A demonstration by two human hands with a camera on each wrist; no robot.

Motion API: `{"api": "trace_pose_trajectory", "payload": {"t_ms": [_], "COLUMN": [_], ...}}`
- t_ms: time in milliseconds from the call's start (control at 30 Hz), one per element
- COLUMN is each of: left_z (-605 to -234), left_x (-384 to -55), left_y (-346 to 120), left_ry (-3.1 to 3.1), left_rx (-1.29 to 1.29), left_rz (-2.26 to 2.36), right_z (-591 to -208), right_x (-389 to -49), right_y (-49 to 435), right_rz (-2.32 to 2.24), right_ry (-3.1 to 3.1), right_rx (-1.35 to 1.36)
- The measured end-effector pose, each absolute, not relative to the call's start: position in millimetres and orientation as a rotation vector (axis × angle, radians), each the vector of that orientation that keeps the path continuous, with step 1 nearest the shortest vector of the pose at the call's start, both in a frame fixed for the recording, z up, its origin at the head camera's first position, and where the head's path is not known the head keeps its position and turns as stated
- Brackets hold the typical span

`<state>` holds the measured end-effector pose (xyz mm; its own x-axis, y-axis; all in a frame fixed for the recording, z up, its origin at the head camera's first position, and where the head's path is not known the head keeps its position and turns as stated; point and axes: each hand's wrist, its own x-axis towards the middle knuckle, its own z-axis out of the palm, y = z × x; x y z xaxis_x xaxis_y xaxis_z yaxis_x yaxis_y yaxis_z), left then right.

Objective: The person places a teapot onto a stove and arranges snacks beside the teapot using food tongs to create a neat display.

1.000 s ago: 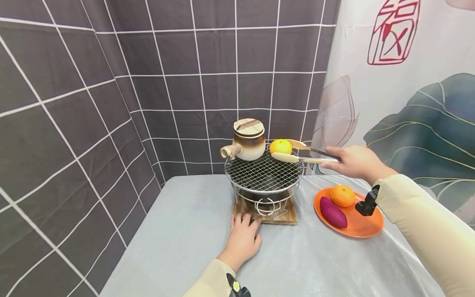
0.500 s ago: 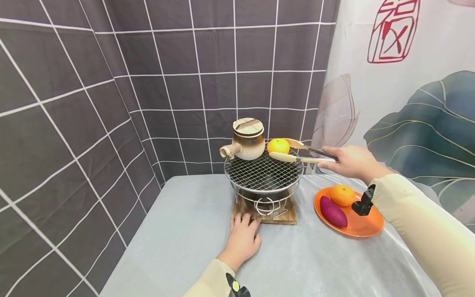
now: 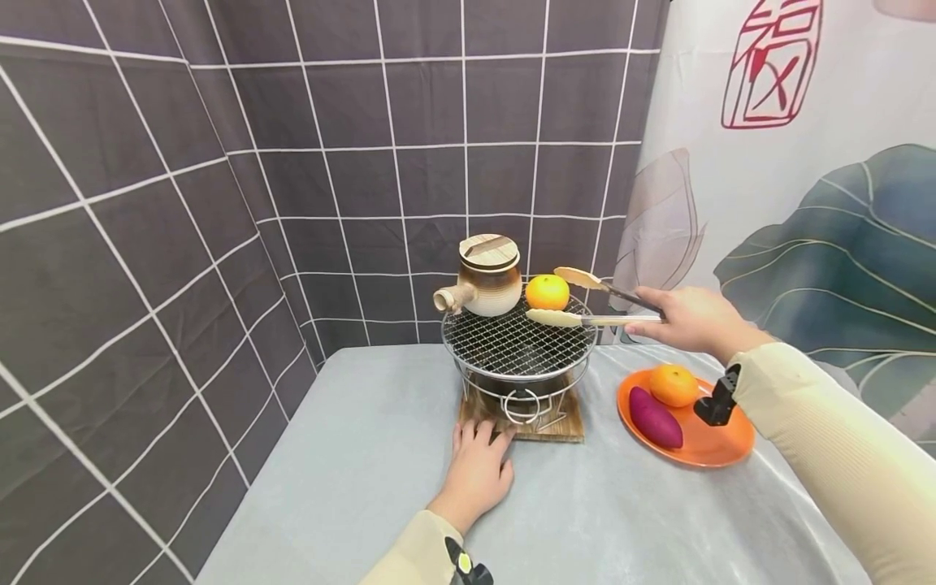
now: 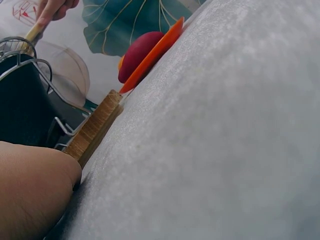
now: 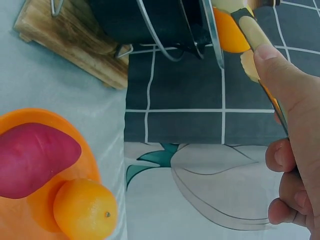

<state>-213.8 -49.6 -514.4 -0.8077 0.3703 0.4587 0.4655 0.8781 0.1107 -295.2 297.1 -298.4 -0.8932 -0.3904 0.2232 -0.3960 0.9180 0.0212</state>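
My right hand point(image 3: 693, 315) grips a pair of tongs point(image 3: 613, 320) over the right side of the round grill rack point(image 3: 522, 345). The tongs' pale tips are spread apart around a mandarin orange point(image 3: 547, 292), which sits on the mesh beside a small clay pot point(image 3: 496, 288). In the right wrist view, thumb and fingers point(image 5: 281, 155) wrap the tongs' arms, and the orange shows partly behind a tip. My left hand point(image 3: 478, 471) rests with its fingertips at the front edge of the wooden board point(image 3: 559, 426) beneath the grill; its fingertips are hidden in the left wrist view.
An orange plate point(image 3: 720, 447) stands on the table right of the grill. On it lie a purple sweet potato point(image 3: 656, 418) and a second mandarin orange point(image 3: 674, 384). The pot has a wooden lid and a side handle point(image 3: 453, 297) pointing left. A tile-patterned cloth hangs behind.
The tongs, holding the mandarin orange, moved slightly left. Their tips have since spread apart, and the orange now rests on the mesh. The left hand stays in place.
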Motion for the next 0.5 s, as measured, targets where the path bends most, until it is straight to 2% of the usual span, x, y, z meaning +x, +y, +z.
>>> {"api": "trace_pose_trajectory", "payload": {"t_ms": [500], "left_z": [-513], "left_x": [-213], "left_y": [-51], "left_ry": [-2.633], "left_rx": [-0.610], "left_rz": [-0.286], "right_z": [-296], "right_x": [-283], "right_y": [321], "right_rz": [0.075], "right_ry": [-2.864], "right_rx": [0.536]}}
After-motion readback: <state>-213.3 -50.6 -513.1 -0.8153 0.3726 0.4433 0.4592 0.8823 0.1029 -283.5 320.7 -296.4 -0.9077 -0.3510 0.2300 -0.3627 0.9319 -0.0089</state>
